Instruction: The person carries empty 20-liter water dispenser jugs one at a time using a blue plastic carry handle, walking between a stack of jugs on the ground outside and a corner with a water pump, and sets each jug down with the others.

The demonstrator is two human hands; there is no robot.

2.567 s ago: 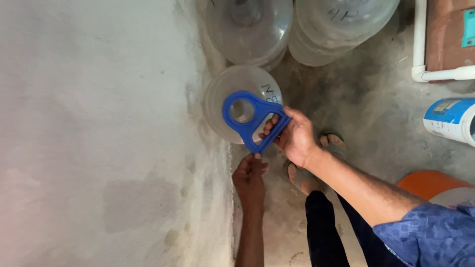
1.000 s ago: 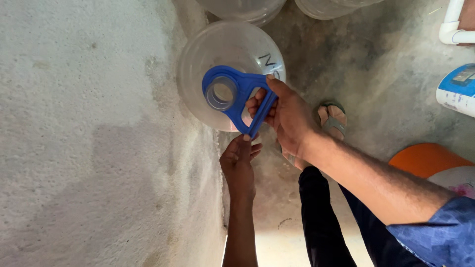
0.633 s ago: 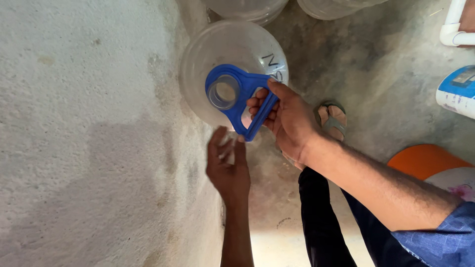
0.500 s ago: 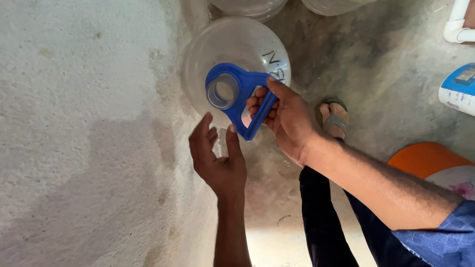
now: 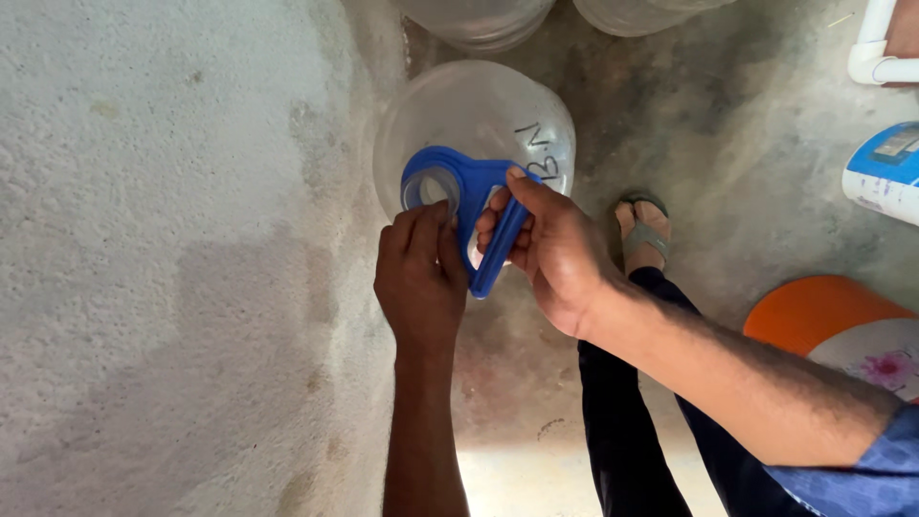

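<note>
A large clear plastic water jug stands on the concrete floor, seen from above. A blue plastic carry handle sits with its ring around the jug's neck. My right hand is closed around the grip bar of the blue handle. My left hand reaches up from below, and its fingers curl over the ring end of the handle beside the neck. The jug's mouth shows through the ring, partly hidden by my fingers.
A rough concrete wall fills the left side. More clear jugs stand behind. My sandalled foot is right of the jug. An orange and white round container, a blue and white container and a white pipe lie right.
My left hand, open below the handle half a second ago, has moved up and closed on the ring end. My right hand has kept its grip on the handle.
</note>
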